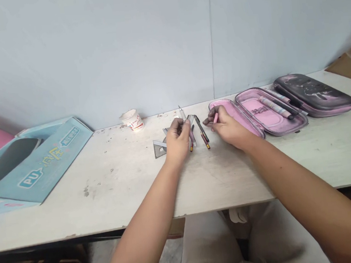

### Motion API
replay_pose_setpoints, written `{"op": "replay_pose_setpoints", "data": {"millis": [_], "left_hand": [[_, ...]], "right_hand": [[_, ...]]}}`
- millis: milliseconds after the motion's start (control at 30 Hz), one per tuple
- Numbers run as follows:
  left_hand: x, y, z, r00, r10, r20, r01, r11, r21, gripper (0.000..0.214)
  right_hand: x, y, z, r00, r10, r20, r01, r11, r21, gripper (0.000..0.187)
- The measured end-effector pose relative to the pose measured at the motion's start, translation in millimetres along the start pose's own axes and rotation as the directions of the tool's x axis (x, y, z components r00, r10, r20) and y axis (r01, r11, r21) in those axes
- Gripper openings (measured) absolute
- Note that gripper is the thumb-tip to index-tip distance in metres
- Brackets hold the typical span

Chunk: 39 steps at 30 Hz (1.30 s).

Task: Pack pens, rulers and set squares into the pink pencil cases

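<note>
My left hand (177, 137) is closed, thumb against fingers, above a small group of stationery; what it pinches, if anything, is hidden. A white pen (182, 113) shows just behind its fingers. Beside it lie a black pen (201, 128), a dark red pencil (205, 140) and other slim pens and pencils. A clear set square (159, 148) is partly under the left hand. My right hand (226, 127) pinches a short pink stick (215, 118), its exact kind unclear. This hand is in front of an open pink pencil case (274, 128) holding markers (274, 107).
A closed black and pink case (315, 95) lies behind the open one at the right. A crumpled paper cup (132, 120) stands near the wall. On the left is a light blue box (51, 160); a cardboard box (350, 61) is at the far right.
</note>
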<state>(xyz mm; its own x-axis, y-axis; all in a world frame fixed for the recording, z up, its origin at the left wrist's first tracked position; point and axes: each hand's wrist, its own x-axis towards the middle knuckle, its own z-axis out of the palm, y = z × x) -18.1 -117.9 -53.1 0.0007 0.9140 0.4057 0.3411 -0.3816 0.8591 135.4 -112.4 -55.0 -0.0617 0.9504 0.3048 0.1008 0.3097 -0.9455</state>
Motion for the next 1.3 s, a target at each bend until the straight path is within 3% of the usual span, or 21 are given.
{"op": "replay_pose_setpoints", "data": {"millis": [133, 233, 367, 467, 600, 700, 767, 833, 967, 1133, 1233, 1300], "left_hand": [[-8, 5, 3.5, 0.979, 0.077, 0.190, -0.146, 0.915, 0.377, 0.018], [-12, 9, 6.5, 0.953, 0.105, 0.286, -0.244, 0.825, 0.509, 0.018], [-13, 10, 6.8, 0.947, 0.103, 0.305, -0.262, 0.795, 0.546, 0.021], [-13, 8, 6.6, 0.938, 0.121, 0.324, -0.288, 0.792, 0.538, 0.021], [-12, 6, 8.5, 0.942, 0.148, 0.300, -0.257, 0.896, 0.363, 0.021], [-13, 7, 11.3, 0.928, 0.020, 0.371, -0.006, 0.999, -0.039, 0.022], [-15, 7, 13.1, 0.877, -0.048, 0.477, 0.218, 0.926, -0.309, 0.026], [-16, 7, 14.5, 0.843, -0.078, 0.532, 0.364, 0.810, -0.460, 0.027], [-16, 10, 16.8, 0.872, -0.164, 0.461, 0.445, 0.659, -0.607, 0.021], [-4, 28, 27.5, 0.916, -0.221, 0.335, 0.401, 0.508, -0.762, 0.017], [5, 42, 43.0, 0.925, -0.204, 0.322, 0.380, 0.552, -0.742, 0.019], [11, 49, 59.0, 0.928, -0.163, 0.334, 0.355, 0.652, -0.670, 0.022]], "right_hand": [[4, -5, -5, 0.977, -0.103, -0.187, 0.146, 0.962, 0.232, 0.017], [7, -5, -9, 0.948, -0.151, -0.281, 0.243, 0.913, 0.329, 0.021], [7, -1, -9, 0.946, -0.175, -0.271, 0.278, 0.869, 0.409, 0.026], [5, 0, -7, 0.973, -0.143, -0.182, 0.207, 0.891, 0.403, 0.027], [0, -4, -5, 0.998, -0.062, 0.025, 0.051, 0.946, 0.320, 0.024], [-5, -11, -5, 0.979, -0.072, 0.192, -0.016, 0.908, 0.419, 0.027], [-9, -14, -5, 0.957, -0.072, 0.283, -0.082, 0.863, 0.498, 0.032], [-11, -14, -2, 0.943, -0.058, 0.329, -0.127, 0.849, 0.514, 0.034], [-9, -11, 6, 0.945, -0.094, 0.312, -0.046, 0.909, 0.413, 0.033], [-1, -17, 7, 0.961, -0.186, 0.203, 0.112, 0.938, 0.327, 0.032], [4, -23, -10, 0.963, -0.245, 0.110, 0.218, 0.953, 0.213, 0.030], [6, -23, -32, 0.951, -0.309, 0.002, 0.309, 0.951, 0.012, 0.029]]}}
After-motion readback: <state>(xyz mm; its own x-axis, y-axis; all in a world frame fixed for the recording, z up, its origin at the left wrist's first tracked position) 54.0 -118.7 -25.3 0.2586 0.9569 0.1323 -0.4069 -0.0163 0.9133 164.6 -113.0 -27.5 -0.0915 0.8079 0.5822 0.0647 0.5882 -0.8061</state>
